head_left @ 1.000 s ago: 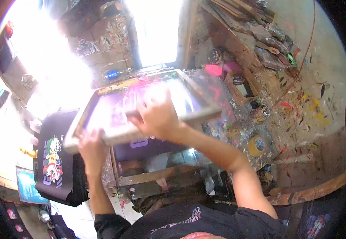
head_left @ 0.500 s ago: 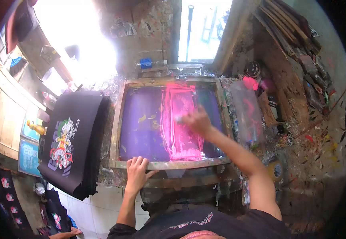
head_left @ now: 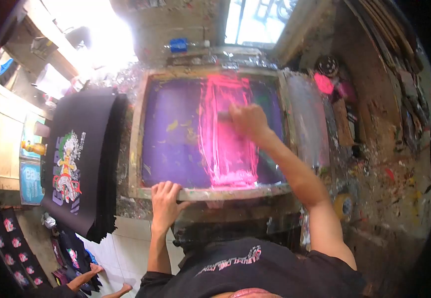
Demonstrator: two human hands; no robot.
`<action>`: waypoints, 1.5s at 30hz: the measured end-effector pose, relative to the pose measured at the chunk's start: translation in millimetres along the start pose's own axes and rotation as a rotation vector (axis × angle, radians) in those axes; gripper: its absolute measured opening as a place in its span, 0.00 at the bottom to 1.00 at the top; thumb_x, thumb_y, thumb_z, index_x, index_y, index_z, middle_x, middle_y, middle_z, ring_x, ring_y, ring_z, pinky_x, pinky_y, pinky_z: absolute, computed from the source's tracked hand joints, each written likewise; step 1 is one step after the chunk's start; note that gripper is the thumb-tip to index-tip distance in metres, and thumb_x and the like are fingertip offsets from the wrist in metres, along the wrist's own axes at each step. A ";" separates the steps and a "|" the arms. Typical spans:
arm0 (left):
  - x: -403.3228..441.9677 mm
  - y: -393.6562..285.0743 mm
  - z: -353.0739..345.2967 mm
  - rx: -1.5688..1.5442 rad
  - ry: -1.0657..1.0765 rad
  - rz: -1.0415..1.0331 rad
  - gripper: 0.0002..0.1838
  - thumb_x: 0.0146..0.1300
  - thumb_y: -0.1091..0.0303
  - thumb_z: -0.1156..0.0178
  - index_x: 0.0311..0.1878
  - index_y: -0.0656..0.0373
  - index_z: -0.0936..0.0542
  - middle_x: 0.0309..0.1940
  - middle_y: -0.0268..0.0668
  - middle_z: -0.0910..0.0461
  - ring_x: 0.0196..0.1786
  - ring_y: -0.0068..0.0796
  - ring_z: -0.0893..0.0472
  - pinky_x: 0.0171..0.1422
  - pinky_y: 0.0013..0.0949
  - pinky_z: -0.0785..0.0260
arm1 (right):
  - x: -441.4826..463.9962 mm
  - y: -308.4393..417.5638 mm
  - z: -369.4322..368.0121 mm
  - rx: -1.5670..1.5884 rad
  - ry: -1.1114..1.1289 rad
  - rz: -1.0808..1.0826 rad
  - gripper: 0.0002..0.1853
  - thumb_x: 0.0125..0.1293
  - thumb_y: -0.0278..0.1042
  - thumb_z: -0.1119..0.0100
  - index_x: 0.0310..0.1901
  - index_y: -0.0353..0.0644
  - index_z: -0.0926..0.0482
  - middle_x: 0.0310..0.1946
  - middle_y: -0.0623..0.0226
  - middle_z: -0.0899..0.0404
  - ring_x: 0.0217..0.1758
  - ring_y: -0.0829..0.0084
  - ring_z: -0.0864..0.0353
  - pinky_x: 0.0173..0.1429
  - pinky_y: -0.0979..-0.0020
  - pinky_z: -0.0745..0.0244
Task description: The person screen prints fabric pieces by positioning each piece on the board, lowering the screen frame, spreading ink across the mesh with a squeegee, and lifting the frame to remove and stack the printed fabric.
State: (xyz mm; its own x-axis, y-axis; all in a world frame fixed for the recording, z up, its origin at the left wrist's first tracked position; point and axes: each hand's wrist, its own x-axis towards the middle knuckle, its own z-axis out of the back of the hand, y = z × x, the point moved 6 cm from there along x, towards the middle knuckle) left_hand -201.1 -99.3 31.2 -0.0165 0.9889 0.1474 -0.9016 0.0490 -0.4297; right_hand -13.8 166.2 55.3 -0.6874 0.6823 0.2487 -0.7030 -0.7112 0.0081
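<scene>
Screen (head_left: 175,149): your right hand (head_left: 249,121) grips a blurred squeegee (head_left: 223,115), seemingly spreading ink (head_left: 233,161) beneath; your left hand (head_left: 165,203), thumb wide, rests on the frame (head_left: 262,191). Next stroke likely needs even pressure.

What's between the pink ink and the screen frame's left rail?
In the head view, purple mesh with a few yellow smears lies between the pink ink and the left rail.

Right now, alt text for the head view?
The person's right grip holds a blurred tool over pink ink on a purple screen; the left grip rests on the frame's near edge. A stack of dark sheets, the top one printed, lies left of it.
</scene>
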 end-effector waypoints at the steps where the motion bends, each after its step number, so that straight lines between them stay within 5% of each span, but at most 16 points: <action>1: -0.1 0.1 -0.7 0.009 -0.006 -0.017 0.27 0.41 0.59 0.18 0.44 0.56 0.20 0.39 0.36 0.23 0.49 0.42 0.23 0.59 0.45 0.36 | -28.0 17.7 3.9 -0.001 -0.040 0.041 0.24 0.74 0.61 0.42 0.35 0.46 0.22 0.20 0.65 0.18 0.21 0.60 0.14 0.29 0.57 0.19; 8: -3.2 -12.9 7.5 0.039 -0.030 -0.048 0.25 0.48 0.54 0.20 0.41 0.58 0.19 0.40 0.37 0.22 0.49 0.41 0.23 0.57 0.44 0.35 | -142.7 92.2 52.7 0.086 0.002 0.072 0.23 0.72 0.60 0.39 0.35 0.46 0.22 0.28 0.65 0.17 0.35 0.66 0.12 0.48 0.53 0.17; 10: -0.1 -16.1 16.5 0.072 -0.011 -0.060 0.25 0.49 0.51 0.20 0.41 0.59 0.19 0.40 0.38 0.21 0.49 0.40 0.23 0.56 0.44 0.34 | -146.4 97.2 69.6 -0.032 0.005 0.066 0.22 0.71 0.60 0.38 0.41 0.45 0.19 0.39 0.65 0.16 0.45 0.66 0.15 0.70 0.46 0.35; 13: 7.2 -11.4 36.7 0.091 -0.018 -0.166 0.27 0.53 0.44 0.23 0.40 0.59 0.19 0.37 0.38 0.19 0.46 0.37 0.21 0.56 0.41 0.31 | -157.2 104.1 106.8 -0.014 -0.349 -0.177 0.24 0.69 0.63 0.37 0.43 0.46 0.18 0.39 0.67 0.19 0.49 0.64 0.17 0.74 0.42 0.45; 16: 37.5 -37.9 106.9 0.144 -0.073 -0.232 0.29 0.55 0.39 0.26 0.40 0.59 0.17 0.34 0.38 0.18 0.41 0.36 0.19 0.53 0.42 0.28 | -139.1 110.6 144.8 -0.028 -0.472 -0.131 0.25 0.66 0.63 0.34 0.41 0.46 0.19 0.36 0.68 0.22 0.47 0.63 0.19 0.72 0.46 0.43; 18: 55.1 -58.7 152.1 0.164 -0.251 -0.289 0.26 0.55 0.44 0.24 0.43 0.59 0.16 0.35 0.39 0.18 0.43 0.43 0.18 0.54 0.45 0.28 | -100.9 91.9 190.8 -0.026 -0.574 -0.074 0.23 0.63 0.62 0.31 0.36 0.47 0.21 0.32 0.64 0.21 0.38 0.58 0.21 0.55 0.54 0.31; 20: 56.4 -91.2 187.3 0.209 -0.806 -0.406 0.18 0.59 0.57 0.24 0.44 0.59 0.16 0.42 0.39 0.14 0.48 0.46 0.16 0.57 0.45 0.27 | -57.0 84.2 229.6 -0.174 -0.641 -0.028 0.28 0.65 0.68 0.35 0.33 0.46 0.19 0.29 0.62 0.19 0.33 0.59 0.18 0.42 0.55 0.27; 23: 48.1 -88.9 108.9 -0.001 -0.727 -0.656 0.15 0.64 0.63 0.28 0.51 0.57 0.16 0.46 0.41 0.14 0.55 0.48 0.17 0.62 0.50 0.26 | -0.7 57.6 278.3 -0.206 -0.569 -0.084 0.29 0.70 0.65 0.41 0.36 0.41 0.16 0.34 0.51 0.14 0.38 0.56 0.12 0.43 0.54 0.21; 25: 50.1 -99.9 25.1 0.201 0.026 -0.477 0.34 0.66 0.55 0.31 0.72 0.58 0.27 0.68 0.47 0.24 0.73 0.48 0.27 0.82 0.59 0.43 | 31.5 45.7 321.5 -0.106 -0.367 -0.164 0.31 0.71 0.66 0.44 0.43 0.38 0.15 0.37 0.45 0.13 0.42 0.49 0.12 0.49 0.51 0.20; 27: 21.7 -52.9 -63.2 0.186 0.199 -0.391 0.36 0.69 0.58 0.35 0.78 0.58 0.33 0.74 0.51 0.30 0.80 0.49 0.35 0.87 0.60 0.53 | 54.2 28.6 332.2 -0.010 -0.169 -0.243 0.35 0.72 0.66 0.47 0.50 0.34 0.14 0.41 0.39 0.13 0.46 0.41 0.12 0.54 0.47 0.19; 30: 10.8 -28.3 -65.5 -0.096 0.060 -0.257 0.18 0.69 0.65 0.37 0.61 0.58 0.19 0.67 0.48 0.24 0.76 0.46 0.29 0.84 0.63 0.50 | 82.7 0.0 342.6 0.043 -0.234 -0.187 0.38 0.72 0.68 0.47 0.48 0.30 0.13 0.43 0.36 0.14 0.50 0.42 0.12 0.57 0.48 0.20; 34: -16.9 -3.9 6.1 0.413 -0.417 -0.044 0.11 0.66 0.72 0.39 0.51 0.53 0.17 0.55 0.39 0.18 0.51 0.40 0.20 0.51 0.50 0.37 | 148.7 -45.5 332.0 0.089 -0.472 0.081 0.42 0.71 0.72 0.49 0.45 0.28 0.12 0.45 0.34 0.14 0.52 0.43 0.12 0.58 0.50 0.20; 38: -42.5 76.0 61.3 -0.406 -0.451 0.460 0.25 0.67 0.73 0.42 0.68 0.54 0.25 0.61 0.53 0.20 0.52 0.53 0.18 0.61 0.52 0.30 | 127.2 -19.2 359.5 0.114 -0.217 -0.422 0.47 0.68 0.78 0.49 0.47 0.28 0.12 0.45 0.34 0.13 0.55 0.41 0.13 0.61 0.51 0.21; 40: -43.7 85.9 74.2 -0.549 -0.391 0.547 0.35 0.66 0.75 0.48 0.78 0.58 0.38 0.76 0.57 0.34 0.80 0.55 0.35 0.84 0.46 0.46 | 208.3 -106.7 327.3 0.145 -0.224 -0.085 0.42 0.70 0.71 0.49 0.49 0.28 0.14 0.42 0.37 0.18 0.48 0.48 0.19 0.57 0.51 0.25; 42: -34.1 87.3 82.0 -0.385 -0.508 0.331 0.43 0.63 0.80 0.50 0.83 0.56 0.49 0.80 0.59 0.43 0.85 0.54 0.44 0.87 0.46 0.51 | 225.2 -116.3 329.4 0.033 -0.273 -0.074 0.34 0.76 0.61 0.50 0.44 0.29 0.14 0.23 0.44 0.25 0.30 0.62 0.27 0.44 0.52 0.30; 45: -15.6 99.7 123.8 -0.412 -0.583 0.247 0.48 0.56 0.87 0.56 0.84 0.56 0.50 0.82 0.57 0.46 0.86 0.51 0.48 0.89 0.45 0.58 | 226.0 -121.6 327.6 -0.002 -0.451 0.289 0.35 0.77 0.61 0.49 0.54 0.28 0.18 0.27 0.50 0.23 0.33 0.66 0.27 0.48 0.55 0.30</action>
State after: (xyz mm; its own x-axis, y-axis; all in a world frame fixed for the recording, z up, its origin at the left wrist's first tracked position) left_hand -344.2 -127.2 96.4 -0.5265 0.7491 0.4020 -0.6094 -0.0029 -0.7928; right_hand -24.0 351.4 427.8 -0.7064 0.3179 0.6323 -0.4977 -0.8584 -0.1244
